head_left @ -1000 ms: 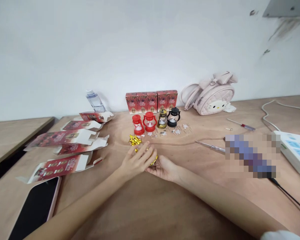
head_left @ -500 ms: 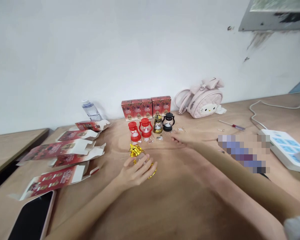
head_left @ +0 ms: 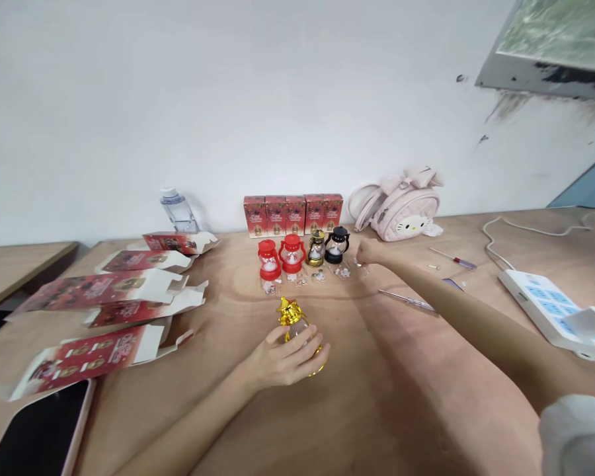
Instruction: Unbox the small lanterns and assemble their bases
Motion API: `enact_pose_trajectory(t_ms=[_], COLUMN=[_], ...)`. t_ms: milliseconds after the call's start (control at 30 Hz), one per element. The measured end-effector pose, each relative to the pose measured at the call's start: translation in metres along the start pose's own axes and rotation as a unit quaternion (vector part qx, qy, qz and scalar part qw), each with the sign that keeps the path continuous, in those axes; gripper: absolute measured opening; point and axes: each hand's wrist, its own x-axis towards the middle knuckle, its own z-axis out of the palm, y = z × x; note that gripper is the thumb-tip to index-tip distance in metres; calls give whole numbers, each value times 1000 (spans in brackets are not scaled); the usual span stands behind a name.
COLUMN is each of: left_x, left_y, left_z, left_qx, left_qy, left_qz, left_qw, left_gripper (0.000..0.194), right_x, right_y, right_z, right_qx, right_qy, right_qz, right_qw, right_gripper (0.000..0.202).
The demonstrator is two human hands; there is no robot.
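Note:
My left hand (head_left: 290, 360) is wrapped around a small shiny gold lantern (head_left: 290, 313), which lies tilted on the table; the palm and fingers cover much of its body. Farther off, my right hand (head_left: 370, 252) has its fingers pressed together at a small clear packet (head_left: 357, 263), just right of the black lantern (head_left: 336, 246). Two red lanterns (head_left: 292, 254) and a bronze-and-black lantern (head_left: 316, 249) stand upright in the same row. Small clear packets (head_left: 318, 276) with little pieces inside lie in front of them.
Red boxes (head_left: 295, 216) line the wall; opened, flattened ones (head_left: 96, 291) lie left, near a phone (head_left: 39, 430). A clear bottle (head_left: 179, 213) and a pink bag (head_left: 409, 218) stand behind. Screwdrivers (head_left: 407, 300) and a white power strip (head_left: 550, 311) are at right.
My right hand has moved slightly right and away from me, to the packet beside the black lantern. My left hand and the gold lantern appear slightly farther right. The camera view has shifted.

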Motion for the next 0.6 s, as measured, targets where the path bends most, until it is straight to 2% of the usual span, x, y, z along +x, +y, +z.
enact_pose_trajectory(t_ms=[167,233,267,333,367,400,433,500,600], left_x=[-4,-5,-6,-6,-6,-5,-5,-4,-4], left_y=[6,9,10,11,12,12,12,11,10], left_z=[1,3,3,4,4,4,3,2,-1], left_qx=[-13,-16,-18,-28,-36,-44,-52,-62,-64], left_qy=[23,35,40,47,50,54,59,62,47], left_qz=[6,18,25,40,49,58,65,66,32], left_qw=[1000,999,999,998,997,996,995,994,996], left_gripper=[16,17,19,21,23,23,24,24,29], right_x=[-37,-63,-76,-102,-113,-121,-128,-135,-132], right_y=[-26,-42,-51,-67,-73,-78,-82,-84,-73], right_z=[0,8,15,29,37,44,50,54,40], right_qx=[56,99,134,262,285,301,310,320,312], right_qy=[-12,-52,-98,-278,-339,-368,-377,-364,-346], right_qz=[-15,-45,-77,-178,-219,-244,-254,-249,-235], right_qw=[998,993,983,907,870,845,835,838,853], right_gripper=[26,30,31,40,45,49,50,45,37])
